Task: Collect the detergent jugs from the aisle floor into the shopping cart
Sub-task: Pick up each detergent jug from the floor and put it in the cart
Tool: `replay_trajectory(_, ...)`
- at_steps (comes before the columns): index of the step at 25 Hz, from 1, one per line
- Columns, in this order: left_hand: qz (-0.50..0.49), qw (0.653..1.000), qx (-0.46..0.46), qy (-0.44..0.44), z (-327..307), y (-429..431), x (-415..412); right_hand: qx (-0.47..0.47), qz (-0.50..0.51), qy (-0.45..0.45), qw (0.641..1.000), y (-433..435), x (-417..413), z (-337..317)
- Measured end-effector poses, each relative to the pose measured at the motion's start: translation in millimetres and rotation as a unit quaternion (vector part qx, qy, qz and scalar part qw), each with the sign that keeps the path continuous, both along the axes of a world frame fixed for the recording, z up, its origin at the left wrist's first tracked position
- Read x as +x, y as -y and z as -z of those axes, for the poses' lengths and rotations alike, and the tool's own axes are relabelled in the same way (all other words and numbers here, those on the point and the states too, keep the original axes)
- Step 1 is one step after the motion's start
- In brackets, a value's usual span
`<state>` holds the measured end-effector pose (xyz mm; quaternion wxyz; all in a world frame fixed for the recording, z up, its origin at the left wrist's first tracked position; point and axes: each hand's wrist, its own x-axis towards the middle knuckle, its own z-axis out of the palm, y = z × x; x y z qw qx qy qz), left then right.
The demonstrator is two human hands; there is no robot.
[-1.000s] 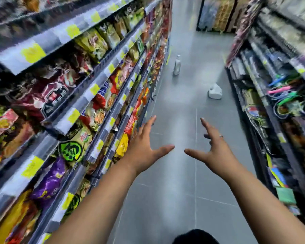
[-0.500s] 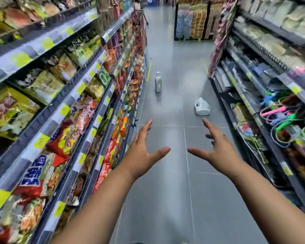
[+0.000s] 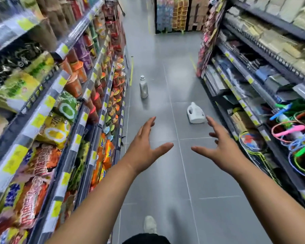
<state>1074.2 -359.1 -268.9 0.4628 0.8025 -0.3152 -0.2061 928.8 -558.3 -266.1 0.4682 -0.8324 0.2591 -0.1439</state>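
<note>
Two detergent jugs are on the grey aisle floor ahead. A silver-grey jug [image 3: 143, 87] stands upright near the left shelving. A white jug [image 3: 195, 113] with a handle lies on its side closer to the right shelving. My left hand [image 3: 144, 147] and my right hand [image 3: 220, 147] are stretched out in front of me above the floor, fingers spread, holding nothing. The white jug sits just beyond my right hand's fingertips in the picture, with floor between them. No shopping cart is in view.
Shelves of snack bags and cup noodles [image 3: 63, 110] line the left side. Racks of household goods and coloured skipping ropes [image 3: 292, 131] line the right. A stacked display [image 3: 176, 14] stands at the aisle's far end. My shoe [image 3: 149, 224] is on the floor below.
I have moved forward along the aisle; both jugs appear larger and closer. Both hands stay outstretched with fingers spread. A shoe has come into view at the bottom.
</note>
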Motion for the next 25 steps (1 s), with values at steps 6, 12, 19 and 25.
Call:
replay_trajectory(6,0.046,0.999,0.002,0.0,-7.0,100.1,147.8,0.017,0.049,-0.009,0.999,76.7,115.2,1.8)
replay_trajectory(12,0.03,1.0,0.005,0.004,11.4,209.6,285.2,0.019,0.036,-0.007,0.999,186.9,260.0,23.4)
replay_trajectory(19,-0.058,0.998,0.012,-0.003,9.8,301.5,437.6,0.027,-0.044,-0.041,0.998,307.5,449.6,18.6)
replay_trajectory(25,-0.115,0.993,-0.003,-0.012,25.1,336.0,589.5,0.045,-0.107,-0.047,0.992,352.0,619.7,34.7)
